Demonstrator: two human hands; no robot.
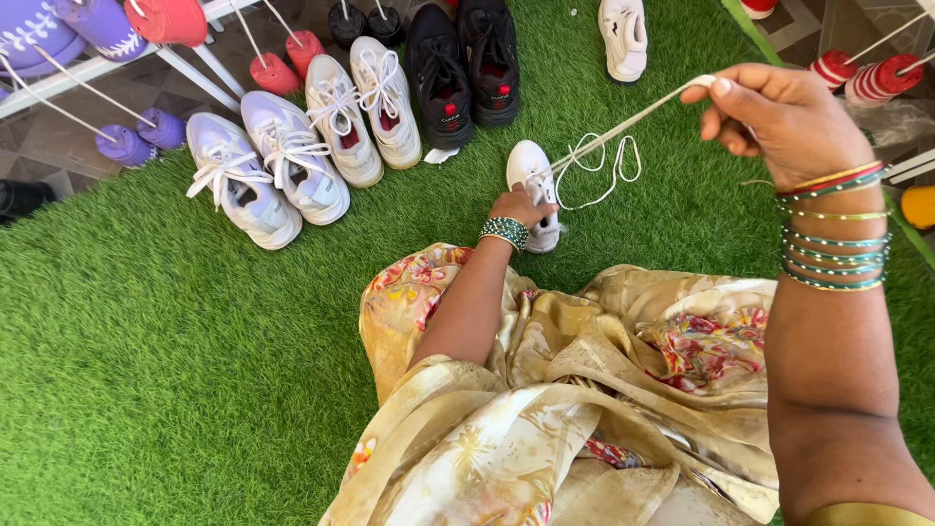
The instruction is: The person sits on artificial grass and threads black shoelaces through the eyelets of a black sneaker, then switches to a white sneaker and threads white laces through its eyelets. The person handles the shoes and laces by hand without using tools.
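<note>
Right hand (779, 122): pinched shut on the white lace (623, 125), raised, pulled taut.
Left hand (519, 206): pressed down on the white shoe (531, 175), gripping it.
Shoe: lay on green turf (146, 360), toe pointing away, long axis front-to-back.
Lace: ran diagonally from shoe up-right, loose loop beside.
Beyond: row of shoe pairs (331, 127).
Room: open turf left.

— How is the ground laid out?
— A row of paired shoes (360, 127) is set at the far edge of the turf (146, 370), with a single shoe (623, 37) placed to its right.
— And nearer?
— One shoe (534, 190) is pinned under the left hand (521, 206); its lace (609, 146) is drawn up rightward to the raised right hand (779, 122).
</note>
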